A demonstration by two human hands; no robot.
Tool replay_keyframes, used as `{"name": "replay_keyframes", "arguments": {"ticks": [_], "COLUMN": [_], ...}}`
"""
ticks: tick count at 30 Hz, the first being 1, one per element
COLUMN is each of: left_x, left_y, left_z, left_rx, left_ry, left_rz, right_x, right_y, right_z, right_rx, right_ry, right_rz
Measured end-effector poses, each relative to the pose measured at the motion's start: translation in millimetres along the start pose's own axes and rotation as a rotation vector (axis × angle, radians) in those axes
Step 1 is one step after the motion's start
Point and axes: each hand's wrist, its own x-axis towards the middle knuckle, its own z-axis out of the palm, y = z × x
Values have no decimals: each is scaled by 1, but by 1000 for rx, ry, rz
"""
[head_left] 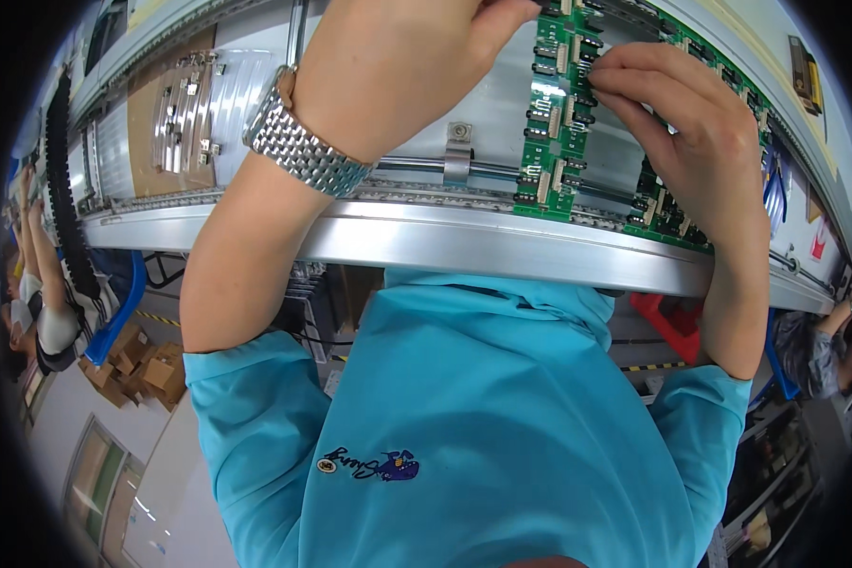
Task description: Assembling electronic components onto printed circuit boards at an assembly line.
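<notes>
A long green circuit board (559, 123) lies across the metal rails, lined with small black parts and pale connectors. My right hand (696, 114) reaches over it from the right. Its thumb and fingertips are drawn together at the board's right edge, beside a black part; whatever they pinch is too small or hidden to name. My left hand (398, 66), with a silver watch (308, 156) on its wrist, is left of the same board near the top edge of the view. The thumb points toward the board, while the other fingers are mostly hidden or out of view.
A second green board (667, 213) lies partly under my right hand. A silver rail (445, 241) runs along the near edge, with a metal bracket (457, 151) behind it. Clear plastic trays (194, 123) hold small metal pieces at left. Other people work at both sides.
</notes>
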Motion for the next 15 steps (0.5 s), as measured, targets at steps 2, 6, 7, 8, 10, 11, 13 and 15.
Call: {"name": "replay_keyframes", "arguments": {"ticks": [2,6,7,8,10,11,13,15], "left_x": [13,12,6,0,-3,-3,-2,-1], "left_y": [12,19,18,18,17,17,17,16], "left_z": [-13,-11,-5,1,5,6,6,7], "left_rx": [-211,-380,-325,-269,-212,-219,-232,-239], "left_ry": [-178,-259,-164,-71,21,15,4,-3], "left_rz": [-209,-313,-212,-111,-11,-7,1,12], "right_x": [3,5,5,5,5,5,4,3], "right_y": [1,1,2,2,4,5,6,8], "right_z": [1,4,5,6,7,7,7,6], "right_rx": [8,25,31,38,50,56,69,78], "right_ry": [-19,-40,-43,-44,-42,-40,-33,-20], "right_rz": [-18,-42,-46,-49,-54,-55,-57,-58]}}
